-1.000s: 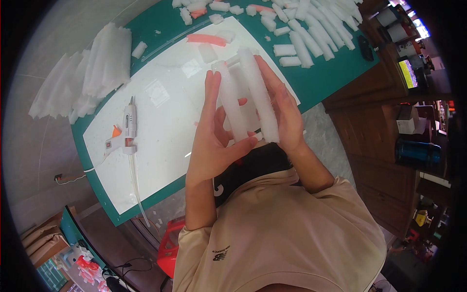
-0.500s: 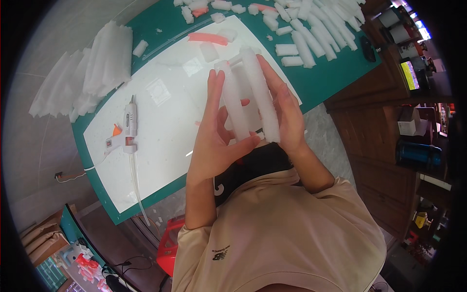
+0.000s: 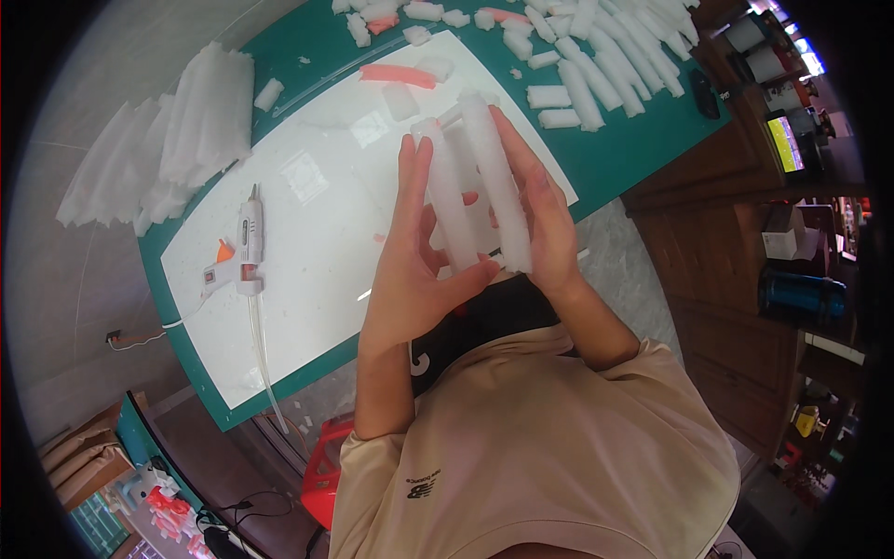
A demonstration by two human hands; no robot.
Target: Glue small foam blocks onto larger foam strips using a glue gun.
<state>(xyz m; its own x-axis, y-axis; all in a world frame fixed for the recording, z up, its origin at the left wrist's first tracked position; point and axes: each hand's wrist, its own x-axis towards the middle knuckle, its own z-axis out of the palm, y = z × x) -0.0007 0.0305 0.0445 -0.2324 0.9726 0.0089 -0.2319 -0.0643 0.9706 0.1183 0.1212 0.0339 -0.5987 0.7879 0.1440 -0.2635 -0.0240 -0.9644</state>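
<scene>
A frame-like piece of white foam is held up over the board, with one long foam strip (image 3: 449, 200) on its left and another long foam strip (image 3: 495, 186) on its right. Short pieces seem to join them at the ends, partly hidden by fingers. My left hand (image 3: 399, 270) grips the left strip, its thumb near the lower end and its fingers along the outer side. Around the right strip wraps my right hand (image 3: 549, 228), with fingertips showing through the gap. A white glue gun (image 3: 250, 233) with an orange trigger lies left of my hands, a clear glue stick (image 3: 261, 345) trailing from it.
The white board (image 3: 298, 270) rests on a green table (image 3: 619, 163). A pink foam strip (image 3: 398, 75) lies near its far edge. Many white foam strips (image 3: 582, 93) are heaped at the far right; a stack of foam sheets (image 3: 205, 116) stands at the far left.
My right hand and the right strip have shifted slightly left, and the left strip's top has moved slightly right. Both hands keep their grip; the glue gun stays in place.
</scene>
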